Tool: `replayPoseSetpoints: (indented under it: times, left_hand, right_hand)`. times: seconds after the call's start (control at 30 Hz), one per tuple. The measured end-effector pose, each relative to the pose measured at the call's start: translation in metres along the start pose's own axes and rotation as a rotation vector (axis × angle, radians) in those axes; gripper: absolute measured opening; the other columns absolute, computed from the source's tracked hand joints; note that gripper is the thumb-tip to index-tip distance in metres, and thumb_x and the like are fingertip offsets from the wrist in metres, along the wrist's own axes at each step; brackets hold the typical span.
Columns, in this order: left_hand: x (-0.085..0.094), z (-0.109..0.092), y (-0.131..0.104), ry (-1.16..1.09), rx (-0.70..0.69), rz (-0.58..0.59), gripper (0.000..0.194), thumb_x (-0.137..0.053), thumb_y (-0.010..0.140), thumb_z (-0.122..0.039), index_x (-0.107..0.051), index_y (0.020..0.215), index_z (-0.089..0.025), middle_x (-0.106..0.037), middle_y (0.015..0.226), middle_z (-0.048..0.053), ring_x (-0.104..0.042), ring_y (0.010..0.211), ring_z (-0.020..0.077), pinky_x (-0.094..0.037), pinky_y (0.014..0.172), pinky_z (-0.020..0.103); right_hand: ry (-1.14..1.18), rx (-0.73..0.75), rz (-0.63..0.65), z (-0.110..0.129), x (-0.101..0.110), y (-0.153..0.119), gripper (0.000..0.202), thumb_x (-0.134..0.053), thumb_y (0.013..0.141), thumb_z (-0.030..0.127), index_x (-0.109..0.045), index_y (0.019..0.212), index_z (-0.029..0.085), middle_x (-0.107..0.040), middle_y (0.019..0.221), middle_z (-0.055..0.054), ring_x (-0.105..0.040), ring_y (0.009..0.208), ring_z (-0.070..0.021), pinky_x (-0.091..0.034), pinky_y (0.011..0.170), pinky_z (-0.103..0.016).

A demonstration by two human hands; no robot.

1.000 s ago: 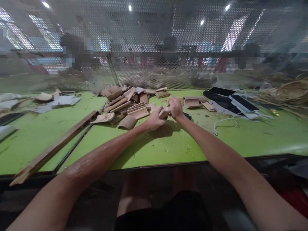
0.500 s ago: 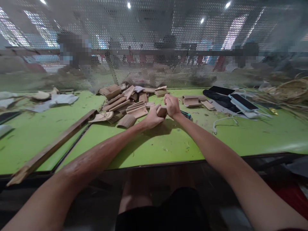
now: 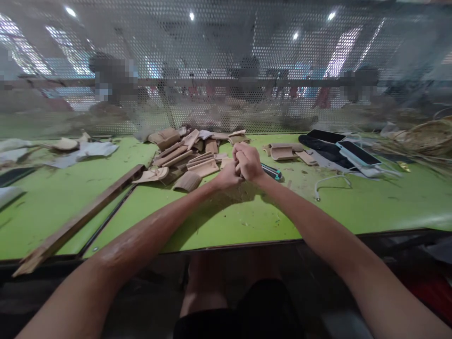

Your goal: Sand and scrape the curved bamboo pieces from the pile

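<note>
Bamboo piece (image 3: 238,169), mostly hidden
Left hand (image 3: 228,177) and right hand (image 3: 248,163) meet above the counter (image 3: 243,228), fingers (image 3: 241,153) curled closed around the piece between them.

Bare on left hand (image 3: 229,176), right hand (image 3: 249,162) and both forearms (image 3: 158,223), slim in outline, glossy near the left elbow; dressed in plain black shorts (image 3: 266,306) below the desk's (image 3: 247,233) near edge

Left arm (image 3: 151,230) stretched forward and inward, right arm (image 3: 314,221) mirroring it, left hand (image 3: 228,177) curled, right hand (image 3: 250,162) folded into a fist, touching the left and slightly higher, arms wide apart behind the hands, bare legs (image 3: 205,285) below.
</note>
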State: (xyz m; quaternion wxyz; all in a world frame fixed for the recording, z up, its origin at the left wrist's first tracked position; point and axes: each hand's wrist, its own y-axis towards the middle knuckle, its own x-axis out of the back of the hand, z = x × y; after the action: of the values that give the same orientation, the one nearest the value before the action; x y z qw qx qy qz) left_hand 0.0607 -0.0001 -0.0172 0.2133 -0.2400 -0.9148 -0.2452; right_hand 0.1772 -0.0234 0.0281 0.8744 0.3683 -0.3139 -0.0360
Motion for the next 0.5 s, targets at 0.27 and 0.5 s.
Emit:
replayPoseSetpoints:
  times: [0.27,0.5]
  left_hand:
    - [-0.003,0.003,-0.001,0.039,-0.014,-0.007,0.024,-0.063,0.06,-0.011,-0.053,0.081,-0.018,-0.059,0.078,0.005,-0.056,0.076,0.0206,-0.052,0.068,0.035]
    - [0.002,-0.007,-0.012,-0.068,-0.071,-0.019,0.04,-0.065,0.063,-0.018,-0.057,0.102,-0.015,-0.066,0.096,0.008,-0.06,0.081,0.0201,-0.051,0.074,0.033]
  right_hand:
    - [0.174,-0.12,0.168,-0.007,0.007,0.009,0.02,-0.042,0.08,0.023,-0.049,0.062,0.023,-0.049,0.059,0.0,-0.044,0.062,-0.0174,-0.031,0.063,-0.032]
    - [0.168,-0.147,0.092,-0.041,0.008,0.012,0.021,-0.042,0.077,0.022,-0.046,0.056,0.024,-0.047,0.057,0.0,-0.042,0.061,-0.0163,-0.029,0.061,-0.032]
